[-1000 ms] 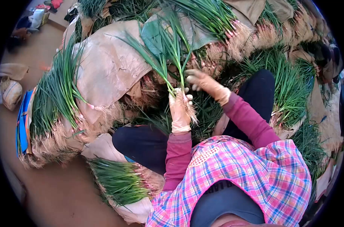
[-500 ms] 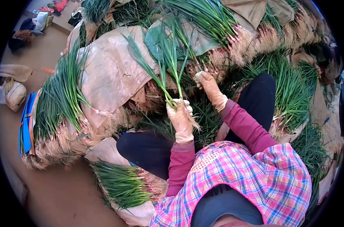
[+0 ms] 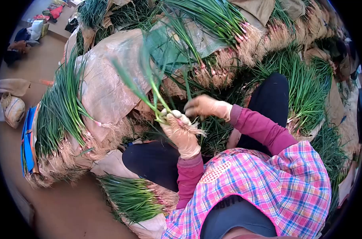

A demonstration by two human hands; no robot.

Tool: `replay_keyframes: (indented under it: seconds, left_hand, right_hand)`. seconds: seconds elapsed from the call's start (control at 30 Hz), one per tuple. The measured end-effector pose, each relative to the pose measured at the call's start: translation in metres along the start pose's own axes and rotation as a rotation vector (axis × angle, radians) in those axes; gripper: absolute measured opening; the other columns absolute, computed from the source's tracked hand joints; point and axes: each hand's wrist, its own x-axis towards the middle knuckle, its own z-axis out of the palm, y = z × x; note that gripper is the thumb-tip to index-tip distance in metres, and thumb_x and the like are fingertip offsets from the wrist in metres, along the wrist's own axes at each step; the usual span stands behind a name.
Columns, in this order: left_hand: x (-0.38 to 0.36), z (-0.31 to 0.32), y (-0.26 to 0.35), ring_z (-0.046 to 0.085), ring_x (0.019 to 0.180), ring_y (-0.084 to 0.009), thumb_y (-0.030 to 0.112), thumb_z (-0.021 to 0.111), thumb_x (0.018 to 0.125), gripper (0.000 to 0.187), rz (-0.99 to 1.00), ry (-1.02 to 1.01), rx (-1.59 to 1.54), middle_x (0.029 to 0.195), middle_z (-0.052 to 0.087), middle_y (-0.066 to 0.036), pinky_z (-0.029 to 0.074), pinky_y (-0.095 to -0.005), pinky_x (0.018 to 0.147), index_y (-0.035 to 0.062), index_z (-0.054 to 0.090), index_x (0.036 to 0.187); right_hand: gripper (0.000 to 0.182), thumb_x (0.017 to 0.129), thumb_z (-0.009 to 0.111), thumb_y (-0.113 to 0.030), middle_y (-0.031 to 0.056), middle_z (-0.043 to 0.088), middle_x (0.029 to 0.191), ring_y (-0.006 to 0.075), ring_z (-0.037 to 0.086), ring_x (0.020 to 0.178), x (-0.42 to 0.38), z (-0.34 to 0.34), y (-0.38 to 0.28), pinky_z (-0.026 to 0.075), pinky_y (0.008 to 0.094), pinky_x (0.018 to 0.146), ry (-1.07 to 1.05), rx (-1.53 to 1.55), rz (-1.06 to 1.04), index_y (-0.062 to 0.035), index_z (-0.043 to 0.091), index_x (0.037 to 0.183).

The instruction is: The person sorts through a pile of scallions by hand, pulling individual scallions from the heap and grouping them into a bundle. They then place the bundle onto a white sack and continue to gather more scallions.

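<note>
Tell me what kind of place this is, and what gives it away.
Probably a produce sorting or bundling area: piled green stalks with roots attached, a brownish sheet laid over part of the heap, and a gloved left hand holding a few loose stalks.

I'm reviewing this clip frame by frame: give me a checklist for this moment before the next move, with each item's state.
1. Left hand has its grip closed around the held plants: ok.
2. Held plants' roots stick out of the fist, opposite the leaves: ok.
3. Right hand free of plant matter: cannot tell; it is blurred, with a leaf rising beside it.
4. Held plants' leaf tips sharp enough to inspect: not ok; they are blurred.
5. Lower-left bunch lying aligned, roots toward one side: ok.
</note>
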Motion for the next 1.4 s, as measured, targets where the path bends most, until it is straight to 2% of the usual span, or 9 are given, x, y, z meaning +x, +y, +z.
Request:
replay_keyframes:
  seconds: [0.1, 0.23, 0.4, 0.5, 0.83, 1.07, 1.13, 1.23, 1.4]
  left_hand:
    - [0.005, -0.007, -0.002, 0.045, 0.055, -0.0069, 0.017, 0.056, 0.096, 0.029, -0.163, -0.108, -0.107, 0.071, 0.047, 0.001, 0.038, -0.0186, 0.045, 0.0055, 0.048, 0.121]
    - [0.001, -0.006, -0.02, 0.043, 0.056, -0.0065, 0.015, 0.058, 0.095, 0.024, -0.33, -0.075, -0.064, 0.071, 0.046, 0.002, 0.04, -0.0192, 0.051, 0.0058, 0.052, 0.117]
    - [0.009, -0.01, -0.022, 0.045, 0.057, -0.0076, 0.016, 0.056, 0.095, 0.022, -0.301, 0.003, -0.021, 0.075, 0.051, 0.001, 0.039, -0.0204, 0.049, 0.0075, 0.053, 0.116]
    - [0.009, -0.004, -0.024, 0.047, 0.057, -0.0072, 0.013, 0.056, 0.095, 0.019, -0.324, -0.014, -0.015, 0.076, 0.052, 0.0, 0.042, -0.0195, 0.05, 0.0075, 0.053, 0.113]
    - [0.001, -0.002, -0.076, 0.056, 0.062, -0.0058, 0.01, 0.064, 0.089, 0.034, -0.761, -0.083, 0.099, 0.108, 0.066, -0.011, 0.039, -0.0152, 0.045, 0.0037, 0.052, 0.12]
    - [0.015, -0.012, -0.048, 0.042, 0.05, -0.0046, 0.012, 0.06, 0.092, 0.021, -0.506, 0.017, 0.227, 0.08, 0.062, -0.003, 0.03, -0.0176, 0.042, 0.0077, 0.059, 0.113]
    - [0.018, -0.015, -0.052, 0.041, 0.049, -0.0049, 0.012, 0.058, 0.093, 0.02, -0.519, -0.025, 0.187, 0.081, 0.062, -0.003, 0.029, -0.0181, 0.041, 0.0076, 0.06, 0.112]
    - [0.015, -0.009, -0.047, 0.041, 0.049, -0.0048, 0.013, 0.058, 0.093, 0.021, -0.503, -0.052, 0.129, 0.082, 0.062, -0.003, 0.029, -0.0182, 0.041, 0.007, 0.059, 0.113]
    - [0.008, 0.005, -0.042, 0.044, 0.05, -0.0058, 0.012, 0.056, 0.094, 0.023, -0.334, -0.113, 0.06, 0.082, 0.061, -0.004, 0.033, -0.0189, 0.042, 0.006, 0.058, 0.117]
  right_hand:
    - [0.033, 0.085, 0.063, -0.037, 0.0152, 0.066, 0.098, 0.033, 0.066, 0.086, 0.042, -0.049, 0.008, 0.053, 0.0419, 0.072, 0.851, -0.421, 0.063, -0.0074, 0.061, 0.1]
    - [0.035, 0.082, 0.066, -0.035, 0.0152, 0.066, 0.099, 0.033, 0.063, 0.096, 0.097, -0.095, 0.024, 0.05, 0.0423, 0.079, 0.584, -0.741, 0.346, -0.0065, 0.06, 0.101]
    - [0.032, 0.086, 0.063, -0.034, 0.0111, 0.068, 0.092, 0.026, 0.065, 0.083, 0.064, -0.12, 0.033, 0.051, 0.0363, 0.072, 0.959, -0.566, 0.019, -0.0061, 0.067, 0.1]
    - [0.016, 0.091, 0.061, -0.018, -0.0013, 0.064, 0.084, 0.0032, 0.05, 0.057, 0.007, -0.143, 0.021, 0.04, 0.0169, 0.049, 0.495, 0.75, 0.159, -0.0049, 0.066, 0.099]
    - [0.014, 0.095, 0.054, -0.019, -0.0012, 0.058, 0.079, 0.0063, 0.049, 0.057, -0.073, -0.077, -0.006, 0.05, 0.0246, 0.052, 0.289, 1.263, 0.057, -0.0057, 0.058, 0.099]
    - [0.021, 0.095, 0.052, -0.02, 0.0022, 0.062, 0.081, 0.0082, 0.051, 0.059, -0.217, -0.17, -0.045, 0.045, 0.0235, 0.051, 1.214, 0.25, 0.132, -0.004, 0.063, 0.101]
    - [0.025, 0.094, 0.056, -0.022, 0.0015, 0.067, 0.081, 0.0053, 0.053, 0.061, -0.286, -0.198, 0.005, 0.046, 0.022, 0.059, 1.13, 0.225, 0.407, -0.0015, 0.064, 0.106]
    - [0.026, 0.092, 0.059, -0.016, 0.0052, 0.07, 0.091, 0.0088, 0.061, 0.07, -0.323, -0.184, 0.007, 0.049, 0.0234, 0.065, 0.802, -1.115, 0.845, -0.0023, 0.064, 0.114]
    - [0.021, 0.09, 0.061, -0.019, 0.0102, 0.07, 0.092, 0.0182, 0.066, 0.08, -0.19, -0.126, -0.032, 0.05, 0.0301, 0.073, 0.815, -0.176, 0.201, -0.0026, 0.069, 0.101]
